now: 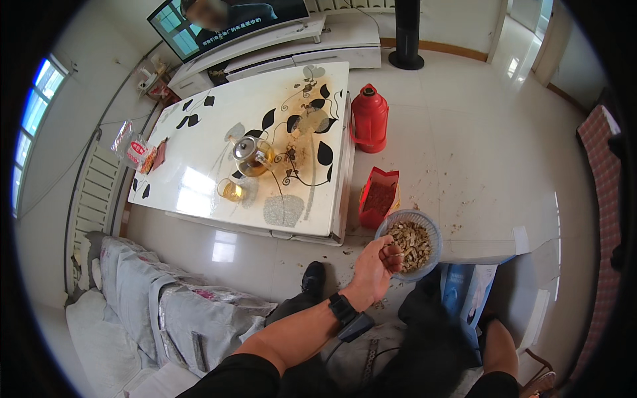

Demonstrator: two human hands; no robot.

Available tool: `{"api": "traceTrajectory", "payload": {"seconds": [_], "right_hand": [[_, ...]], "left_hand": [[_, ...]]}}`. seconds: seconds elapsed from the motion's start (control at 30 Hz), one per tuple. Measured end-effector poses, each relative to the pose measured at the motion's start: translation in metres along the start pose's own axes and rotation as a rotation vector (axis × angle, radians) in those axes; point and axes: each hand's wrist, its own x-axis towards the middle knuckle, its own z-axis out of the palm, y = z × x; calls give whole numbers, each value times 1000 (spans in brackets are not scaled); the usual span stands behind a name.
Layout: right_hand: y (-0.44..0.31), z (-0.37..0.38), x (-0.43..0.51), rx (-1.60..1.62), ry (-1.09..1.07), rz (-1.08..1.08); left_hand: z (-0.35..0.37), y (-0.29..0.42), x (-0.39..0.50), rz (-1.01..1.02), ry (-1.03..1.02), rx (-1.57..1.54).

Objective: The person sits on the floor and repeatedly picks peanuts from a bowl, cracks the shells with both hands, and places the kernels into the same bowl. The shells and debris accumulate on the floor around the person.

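Observation:
My left hand [380, 263] is over the near left rim of a blue plastic basket [436, 239] with its fingers curled. Whether anything lies inside those fingers cannot be seen. Brown, dry pieces like peanut shells [410, 244] fill the basket. Just beyond it stands an open red bag [379, 196] holding small reddish-brown pieces. At the lower right, my right forearm [499, 348] reaches down beside an open blue cardboard box [460, 293]. The box and my leg hide most of my right hand.
A low table [209, 134] bears a glass teapot [253, 155], a glass of yellowish drink [230, 190] and a plastic snack packet [134, 149]. A red thermos flask [370, 119] stands on the floor at its right end. Crumbs dot the tiles. A covered sofa [199, 318] is at lower left.

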Motion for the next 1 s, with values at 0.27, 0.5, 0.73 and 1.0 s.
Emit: {"api": "traceTrajectory", "payload": {"seconds": [0.27, 0.5, 0.73, 1.0], "right_hand": [[2, 9, 11, -42, -27, -12], [14, 0, 14, -95, -18, -38], [7, -55, -62, -86, 659, -323], [-223, -106, -305, 498, 909, -889]], "left_hand": [[-3, -3, 6, -42, -19, 17], [-3, -2, 6, -70, -49, 27], [-2, 3, 2, -114, -123, 37], [10, 6, -16, -401, -405, -21]]}}
